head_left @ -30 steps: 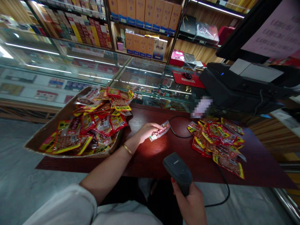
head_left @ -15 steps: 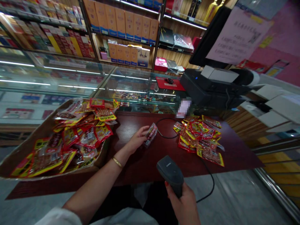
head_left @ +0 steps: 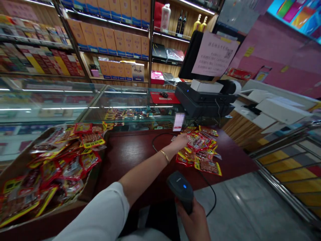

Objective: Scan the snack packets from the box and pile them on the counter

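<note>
**Left hand at the snack pile, right hand clamped on scanner**

Left hand (head_left: 180, 142): arm stretched out across the tabletop (head_left: 125, 150), hand at the left side of the packet pile (head_left: 208, 166). Fingertips meet the packets; can't tell if the fingers are pinched on one or spread, as the back of the hand covers them. Gold bracelet (head_left: 165, 156) on that wrist.

Right hand (head_left: 193, 217): wrapped around the handle of a dark scanner (head_left: 181, 189), held up near the tabletop's front edge. Head points away from the body, blue light lit on top. Black cable (head_left: 215, 198) loops down just right of it.

Packets: two groups, red and yellow with clear windows. One is the loose pile on the right of the tabletop, overlapping, lying at mixed angles. The other is heaped in an open cardboard box (head_left: 89, 184) on the left, well apart from both hands.

Around: phone (head_left: 177, 122), screen partly pixelated, just behind the pile. Glass display case (head_left: 120, 97) runs behind the tabletop; red mouse pad (head_left: 155, 97) with a black mouse (head_left: 164, 94) sits on it.
</note>
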{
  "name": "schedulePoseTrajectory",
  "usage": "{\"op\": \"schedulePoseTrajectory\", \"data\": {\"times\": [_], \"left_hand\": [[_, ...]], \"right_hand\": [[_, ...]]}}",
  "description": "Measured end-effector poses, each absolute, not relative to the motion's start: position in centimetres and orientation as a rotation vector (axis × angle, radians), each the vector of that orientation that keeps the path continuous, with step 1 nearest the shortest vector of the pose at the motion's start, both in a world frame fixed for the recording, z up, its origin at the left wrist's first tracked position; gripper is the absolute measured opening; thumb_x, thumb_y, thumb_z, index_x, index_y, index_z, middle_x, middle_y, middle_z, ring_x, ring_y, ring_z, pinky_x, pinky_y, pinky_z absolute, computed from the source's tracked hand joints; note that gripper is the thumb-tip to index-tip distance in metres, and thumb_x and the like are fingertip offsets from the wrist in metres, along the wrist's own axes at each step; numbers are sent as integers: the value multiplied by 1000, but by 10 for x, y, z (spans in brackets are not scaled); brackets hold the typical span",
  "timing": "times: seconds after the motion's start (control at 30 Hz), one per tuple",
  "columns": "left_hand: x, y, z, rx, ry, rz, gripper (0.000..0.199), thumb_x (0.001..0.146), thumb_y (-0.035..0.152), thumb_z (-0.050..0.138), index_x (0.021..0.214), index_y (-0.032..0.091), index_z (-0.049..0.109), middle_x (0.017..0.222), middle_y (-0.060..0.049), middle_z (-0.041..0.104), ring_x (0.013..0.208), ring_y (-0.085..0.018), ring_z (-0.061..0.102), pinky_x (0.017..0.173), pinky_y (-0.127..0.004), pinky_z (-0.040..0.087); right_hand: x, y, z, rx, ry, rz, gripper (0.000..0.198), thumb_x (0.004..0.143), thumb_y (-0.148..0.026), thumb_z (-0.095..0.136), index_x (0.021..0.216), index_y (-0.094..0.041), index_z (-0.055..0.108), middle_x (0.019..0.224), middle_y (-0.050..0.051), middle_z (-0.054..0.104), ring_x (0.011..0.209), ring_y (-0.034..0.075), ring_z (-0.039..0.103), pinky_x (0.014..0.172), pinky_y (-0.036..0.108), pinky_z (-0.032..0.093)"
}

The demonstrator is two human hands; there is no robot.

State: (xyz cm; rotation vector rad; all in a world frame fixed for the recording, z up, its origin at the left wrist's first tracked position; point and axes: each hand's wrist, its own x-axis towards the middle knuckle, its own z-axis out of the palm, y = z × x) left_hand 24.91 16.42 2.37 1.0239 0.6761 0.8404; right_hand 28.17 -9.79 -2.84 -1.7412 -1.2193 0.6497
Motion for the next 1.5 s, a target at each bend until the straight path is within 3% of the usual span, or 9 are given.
{"op": "schedulePoseTrajectory", "data": {"times": [0.13, 0.37, 0.5, 0.7, 1.07, 1.2, 1.27, 1.4, 1.5], "left_hand": [[195, 126, 17, 1043, 856, 971, 31, 74, 4, 64, 102, 17, 69, 113, -9, 73, 97, -17, 68, 88, -30, 53], [29, 10, 38, 1451, 1295, 1277, 20, 87, 22, 56, 95, 21, 74, 90, -4, 76, 84, -18, 70, 83, -31, 55], [-61, -30, 57, 1524, 1767, 1356, 24, 92, 31, 55, 100, 21, 75, 92, -3, 77, 86, -19, 72, 83, -31, 55], [-159, -62, 65, 1595, 2460, 1060, 32, 92, 31, 51, 112, 21, 74, 110, -7, 77, 100, -25, 71, 93, -36, 52], [-192, -42, 41, 1756, 2595, 208, 39, 92, 33, 53, 125, 16, 67, 120, -19, 73, 115, -35, 67, 95, -43, 51], [-199, -20, 31, 1748, 2583, 105, 55, 84, 21, 61, 138, 10, 55, 134, -23, 66, 126, -32, 61, 103, -40, 46], [-200, -15, 30, 1720, 2587, 46, 52, 85, 16, 56, 137, 10, 56, 132, -23, 67, 124, -31, 63, 104, -41, 46], [-195, -29, 45, 1598, 2621, 148, 42, 95, 20, 43, 131, 14, 64, 115, -19, 75, 105, -31, 72, 95, -42, 52], [-182, -53, 70, 1569, 2683, 681, 37, 96, 28, 47, 124, 18, 70, 109, -14, 77, 102, -30, 73, 94, -43, 55]], "right_hand": [[280, -85, -26, -1734, -1224, 678, 42, 85, -56, 62, 89, -17, 77, 64, 5, 75, 64, 27, 73, 59, 31, 57], [262, -67, -16, -1672, -1407, 814, 39, 86, -51, 64, 100, -17, 78, 85, 9, 82, 79, 30, 78, 73, 34, 60], [246, -69, -18, -1713, -1413, 844, 45, 83, -58, 65, 98, -18, 78, 87, 11, 83, 84, 32, 78, 77, 37, 60], [227, -71, -19, -1684, -1560, 883, 48, 80, -64, 64, 93, -20, 78, 83, 11, 82, 83, 33, 77, 84, 40, 58], [219, -81, -31, -1765, -1540, 898, 54, 77, -70, 65, 93, -21, 78, 86, 13, 83, 86, 35, 78, 81, 40, 59], [225, -67, -28, -1788, -1527, 957, 57, 74, -71, 65, 94, -20, 79, 87, 13, 83, 89, 36, 78, 86, 41, 58], [228, -59, -25, -1790, -1524, 982, 58, 71, -72, 65, 94, -20, 79, 91, 13, 83, 92, 37, 77, 85, 42, 58], [229, -50, -21, -1744, -1534, 981, 56, 72, -70, 66, 95, -21, 80, 93, 12, 84, 94, 36, 77, 84, 40, 58], [227, -50, -20, -1724, -1525, 959, 53, 75, -69, 65, 93, -21, 80, 90, 12, 83, 89, 35, 78, 80, 39, 59]]}}
